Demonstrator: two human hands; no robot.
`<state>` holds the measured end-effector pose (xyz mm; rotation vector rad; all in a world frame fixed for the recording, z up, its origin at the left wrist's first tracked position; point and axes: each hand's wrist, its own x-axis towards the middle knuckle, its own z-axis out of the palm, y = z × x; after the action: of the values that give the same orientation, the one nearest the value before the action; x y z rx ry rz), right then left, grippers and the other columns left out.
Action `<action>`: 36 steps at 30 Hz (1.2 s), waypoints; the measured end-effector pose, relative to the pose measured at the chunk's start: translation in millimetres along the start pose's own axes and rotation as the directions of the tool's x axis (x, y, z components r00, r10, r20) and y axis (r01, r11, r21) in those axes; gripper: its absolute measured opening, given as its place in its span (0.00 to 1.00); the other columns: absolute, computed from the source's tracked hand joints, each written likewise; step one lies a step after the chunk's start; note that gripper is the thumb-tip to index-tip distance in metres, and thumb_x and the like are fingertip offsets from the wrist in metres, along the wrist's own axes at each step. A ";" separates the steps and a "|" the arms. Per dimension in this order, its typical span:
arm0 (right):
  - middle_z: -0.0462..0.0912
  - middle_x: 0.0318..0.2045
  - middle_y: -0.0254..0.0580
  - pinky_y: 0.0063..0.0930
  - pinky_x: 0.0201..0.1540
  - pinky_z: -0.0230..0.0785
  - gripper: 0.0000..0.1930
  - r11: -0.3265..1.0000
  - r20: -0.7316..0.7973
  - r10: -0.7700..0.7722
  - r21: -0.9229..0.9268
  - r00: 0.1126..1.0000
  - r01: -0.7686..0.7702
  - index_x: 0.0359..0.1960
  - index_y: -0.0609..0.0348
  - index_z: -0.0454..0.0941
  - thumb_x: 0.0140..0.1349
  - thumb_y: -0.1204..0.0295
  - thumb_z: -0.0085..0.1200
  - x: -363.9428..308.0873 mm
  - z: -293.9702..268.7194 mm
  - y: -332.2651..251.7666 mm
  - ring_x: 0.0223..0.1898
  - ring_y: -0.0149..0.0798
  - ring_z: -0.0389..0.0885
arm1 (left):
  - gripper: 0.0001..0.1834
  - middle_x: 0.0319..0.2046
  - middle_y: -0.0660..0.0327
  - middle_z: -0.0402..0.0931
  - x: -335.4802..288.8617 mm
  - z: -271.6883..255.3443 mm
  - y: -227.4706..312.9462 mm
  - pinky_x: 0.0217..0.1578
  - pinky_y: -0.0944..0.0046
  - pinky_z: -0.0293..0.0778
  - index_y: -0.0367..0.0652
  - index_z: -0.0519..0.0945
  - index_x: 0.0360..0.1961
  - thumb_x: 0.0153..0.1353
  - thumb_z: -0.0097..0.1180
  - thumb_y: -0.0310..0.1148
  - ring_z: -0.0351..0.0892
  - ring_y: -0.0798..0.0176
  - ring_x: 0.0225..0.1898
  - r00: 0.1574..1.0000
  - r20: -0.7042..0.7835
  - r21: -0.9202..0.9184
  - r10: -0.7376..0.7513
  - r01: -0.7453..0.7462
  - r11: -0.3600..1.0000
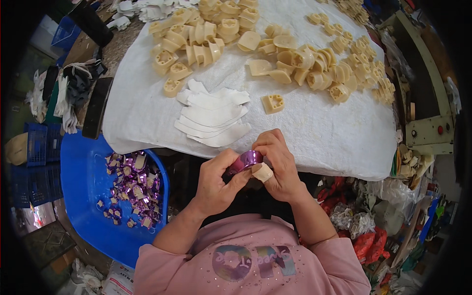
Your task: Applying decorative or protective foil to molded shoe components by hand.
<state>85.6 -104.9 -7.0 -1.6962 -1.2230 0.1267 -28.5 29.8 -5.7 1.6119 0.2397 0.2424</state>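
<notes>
Close in front of my body, both hands hold a shoe heel with a shiny purple metallic covering (247, 160) and a beige end (262, 172) showing. My left hand (216, 179) pinches it from the left, thumb and forefinger against it. My right hand (279, 164) is closed round its right side. Just beyond them, on a white cloth (314, 130), lies a fanned stack of curved white strips (212, 115). A single bare beige heel (273, 103) rests to the right of the strips.
Many beige heels (204, 39) lie in heaps across the cloth's far side, with more (314, 66) toward the right. A blue tub (83, 196) at my left holds purple-covered heels (140, 189). Bags and scraps (366, 211) crowd the right, near a pale machine frame (432, 132).
</notes>
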 end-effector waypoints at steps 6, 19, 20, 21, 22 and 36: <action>0.74 0.39 0.41 0.39 0.48 0.55 0.14 0.984 0.019 0.056 -0.169 0.998 -0.052 0.40 0.59 0.73 0.51 0.72 0.59 30.8 -1.8 11.2 0.43 0.45 0.68 | 0.10 0.33 0.60 0.75 -27.9 -56.5 -23.2 0.39 0.69 0.70 0.33 0.74 0.43 0.62 0.48 0.26 0.73 0.69 0.34 0.881 -0.456 0.428 0.126 0.093 0.899; 0.75 0.40 0.36 0.47 0.53 0.51 0.17 0.884 0.095 0.007 -0.465 0.995 0.038 0.38 0.54 0.79 0.44 0.82 0.55 75.6 19.4 16.0 0.48 0.41 0.67 | 0.16 0.44 0.53 0.71 -91.8 -137.7 -40.2 0.52 0.57 0.63 0.38 0.76 0.47 0.55 0.51 0.21 0.68 0.52 0.49 0.550 -0.710 0.702 0.440 0.601 0.382; 0.74 0.39 0.36 0.47 0.53 0.51 0.16 0.882 0.110 -0.007 -0.467 0.994 0.058 0.38 0.54 0.80 0.44 0.82 0.54 77.8 25.2 17.5 0.47 0.41 0.68 | 0.15 0.44 0.53 0.72 -76.3 -129.0 -38.4 0.52 0.57 0.63 0.38 0.77 0.45 0.54 0.52 0.21 0.68 0.52 0.49 0.625 -0.651 0.743 0.431 0.408 0.531; 0.74 0.39 0.36 0.47 0.53 0.51 0.16 0.882 0.111 -0.009 -0.468 0.994 0.060 0.38 0.54 0.80 0.44 0.82 0.54 81.5 29.6 17.8 0.47 0.41 0.68 | 0.16 0.43 0.53 0.72 -59.5 -118.1 -33.1 0.52 0.56 0.64 0.38 0.78 0.43 0.51 0.52 0.19 0.69 0.52 0.49 0.690 -0.573 0.774 0.443 0.278 0.568; 0.74 0.37 0.36 0.46 0.51 0.52 0.15 0.883 0.128 -0.036 -0.460 0.991 0.091 0.36 0.54 0.80 0.44 0.81 0.54 87.0 36.0 17.2 0.46 0.42 0.67 | 0.17 0.42 0.54 0.72 -44.2 -106.3 -27.3 0.51 0.56 0.64 0.38 0.79 0.41 0.47 0.53 0.17 0.69 0.51 0.49 0.740 -0.490 0.788 0.462 0.150 0.597; 0.72 0.34 0.42 0.42 0.46 0.52 0.10 0.892 0.238 -0.009 -0.438 0.971 0.116 0.26 0.59 0.76 0.37 0.79 0.58 118.6 84.3 22.4 0.42 0.46 0.66 | 0.16 0.43 0.57 0.73 18.1 -59.5 -36.1 0.48 0.57 0.65 0.39 0.77 0.37 0.42 0.61 0.20 0.72 0.52 0.51 0.819 -0.083 0.853 0.568 -0.236 0.465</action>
<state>108.8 40.2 -14.4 -2.0815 -1.5699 -0.0030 -29.3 93.8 -38.5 2.5735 0.2505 0.9378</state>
